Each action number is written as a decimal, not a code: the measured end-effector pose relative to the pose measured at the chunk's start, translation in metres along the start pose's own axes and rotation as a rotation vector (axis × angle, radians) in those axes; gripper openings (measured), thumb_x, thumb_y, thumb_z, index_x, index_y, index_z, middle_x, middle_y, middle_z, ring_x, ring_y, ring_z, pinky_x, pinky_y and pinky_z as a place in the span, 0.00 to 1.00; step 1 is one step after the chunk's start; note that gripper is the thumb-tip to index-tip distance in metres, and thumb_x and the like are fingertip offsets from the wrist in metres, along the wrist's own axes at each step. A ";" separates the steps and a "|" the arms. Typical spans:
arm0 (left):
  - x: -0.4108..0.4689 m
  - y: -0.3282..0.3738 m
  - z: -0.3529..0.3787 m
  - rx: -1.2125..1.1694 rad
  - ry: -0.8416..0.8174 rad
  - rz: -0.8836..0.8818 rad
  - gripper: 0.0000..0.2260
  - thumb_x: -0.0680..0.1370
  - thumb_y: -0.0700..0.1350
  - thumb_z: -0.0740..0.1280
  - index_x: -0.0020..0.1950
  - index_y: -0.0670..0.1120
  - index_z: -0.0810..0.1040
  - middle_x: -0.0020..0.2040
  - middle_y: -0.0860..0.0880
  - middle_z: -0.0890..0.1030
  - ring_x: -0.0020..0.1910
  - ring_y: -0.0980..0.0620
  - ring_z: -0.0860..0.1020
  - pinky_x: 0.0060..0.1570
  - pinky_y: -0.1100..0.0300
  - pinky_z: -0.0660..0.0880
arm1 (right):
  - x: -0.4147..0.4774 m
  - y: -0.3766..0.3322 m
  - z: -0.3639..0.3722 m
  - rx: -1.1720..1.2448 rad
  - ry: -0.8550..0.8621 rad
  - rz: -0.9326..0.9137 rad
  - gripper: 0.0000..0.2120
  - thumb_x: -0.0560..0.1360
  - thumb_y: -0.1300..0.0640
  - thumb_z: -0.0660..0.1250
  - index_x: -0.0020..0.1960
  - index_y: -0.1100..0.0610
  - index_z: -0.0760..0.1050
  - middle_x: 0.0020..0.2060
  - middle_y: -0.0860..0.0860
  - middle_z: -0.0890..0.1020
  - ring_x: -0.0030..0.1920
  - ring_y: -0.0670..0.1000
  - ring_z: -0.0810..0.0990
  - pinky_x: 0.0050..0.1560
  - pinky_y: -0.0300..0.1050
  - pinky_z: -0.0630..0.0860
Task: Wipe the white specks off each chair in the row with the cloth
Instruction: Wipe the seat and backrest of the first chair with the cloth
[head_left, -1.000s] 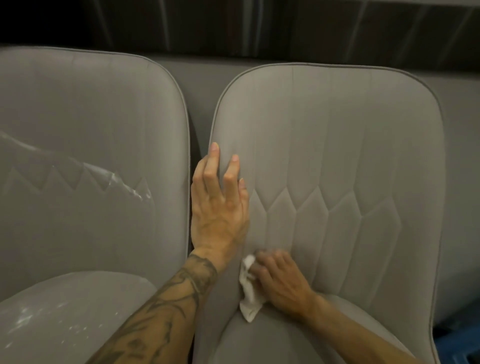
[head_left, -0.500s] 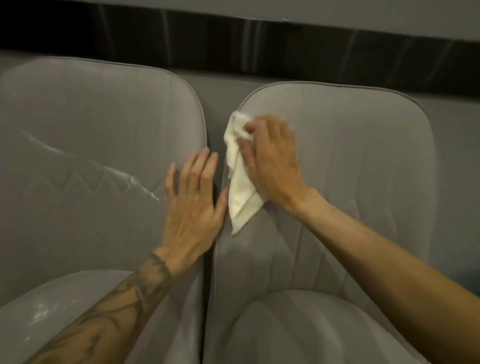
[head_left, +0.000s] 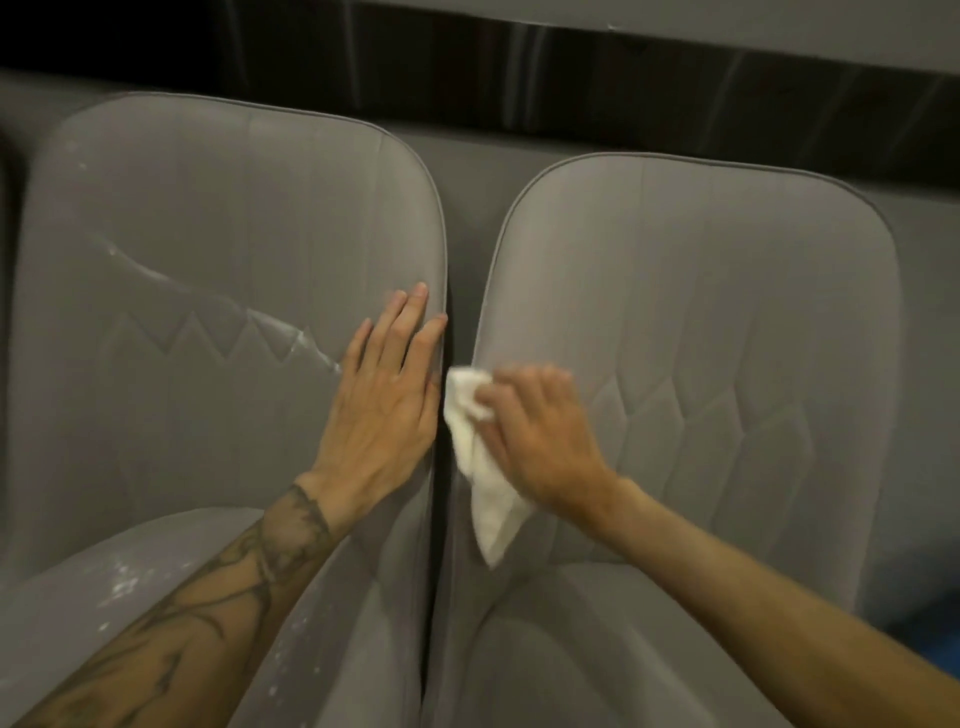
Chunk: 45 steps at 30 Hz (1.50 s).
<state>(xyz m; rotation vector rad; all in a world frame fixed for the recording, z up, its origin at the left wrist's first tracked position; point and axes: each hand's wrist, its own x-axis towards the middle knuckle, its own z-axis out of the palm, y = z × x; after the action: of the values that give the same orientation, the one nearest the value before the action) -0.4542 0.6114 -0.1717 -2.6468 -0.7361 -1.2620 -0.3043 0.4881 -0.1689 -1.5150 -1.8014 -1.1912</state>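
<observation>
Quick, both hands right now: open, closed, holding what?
Left hand: open, flat on the left grey upholstered chair.
Right hand: grips the crumpled white cloth.

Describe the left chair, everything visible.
The left chair is grey, fabric-like upholstery with a piped rim, rounded back corners and zigzag stitching across the backrest. A white streak runs diagonally over the backrest, and white specks dot its seat, so it looks not yet wiped. The left hand lies flat, fingers straight, on the backrest's right edge. A narrow dark gap separates it from the neighbouring chair.
</observation>
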 end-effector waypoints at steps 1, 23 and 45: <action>-0.004 -0.001 -0.003 0.000 -0.021 0.020 0.25 0.82 0.44 0.58 0.80 0.45 0.64 0.85 0.46 0.55 0.84 0.47 0.52 0.81 0.43 0.53 | -0.007 0.001 -0.001 -0.027 -0.049 -0.087 0.08 0.81 0.54 0.64 0.55 0.58 0.74 0.51 0.57 0.78 0.47 0.58 0.73 0.49 0.52 0.68; -0.184 0.021 0.001 -0.040 -0.290 -0.015 0.27 0.81 0.45 0.56 0.80 0.41 0.66 0.80 0.42 0.66 0.75 0.42 0.68 0.75 0.48 0.64 | 0.008 -0.015 0.000 -0.079 0.058 0.278 0.07 0.79 0.55 0.66 0.54 0.58 0.73 0.51 0.56 0.74 0.48 0.57 0.69 0.50 0.51 0.66; -0.266 0.033 -0.058 0.075 -0.596 -0.068 0.21 0.83 0.51 0.54 0.70 0.48 0.78 0.69 0.47 0.78 0.67 0.47 0.78 0.71 0.52 0.67 | -0.160 -0.146 -0.051 0.645 -0.637 0.104 0.13 0.82 0.48 0.57 0.51 0.58 0.73 0.48 0.53 0.73 0.47 0.53 0.71 0.50 0.47 0.66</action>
<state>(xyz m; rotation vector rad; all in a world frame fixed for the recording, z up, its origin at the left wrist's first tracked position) -0.6213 0.4645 -0.3321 -2.9666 -0.9214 -0.4207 -0.4104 0.3613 -0.3184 -1.6338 -2.1583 -0.0080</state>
